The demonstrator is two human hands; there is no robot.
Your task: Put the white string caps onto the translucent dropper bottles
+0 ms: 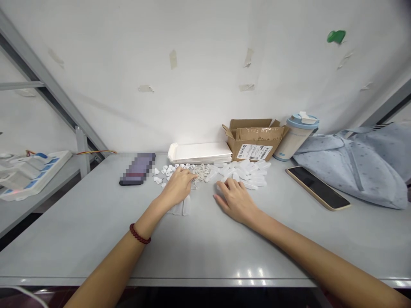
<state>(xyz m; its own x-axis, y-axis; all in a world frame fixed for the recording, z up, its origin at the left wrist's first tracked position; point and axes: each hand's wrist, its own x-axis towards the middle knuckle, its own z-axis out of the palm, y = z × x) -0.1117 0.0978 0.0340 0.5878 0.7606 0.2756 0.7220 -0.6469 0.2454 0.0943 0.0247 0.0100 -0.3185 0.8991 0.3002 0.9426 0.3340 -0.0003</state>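
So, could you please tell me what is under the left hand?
Elongated translucent plastic pieces show past the near edge of the left hand. Their far ends, and anything else directly below the palm, are covered, so I cannot tell.

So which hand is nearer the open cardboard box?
Right. The right hand is in front of the cardboard box, by the translucent plastic pieces; the left hand is farther off, leftward, by the white cap-like parts.
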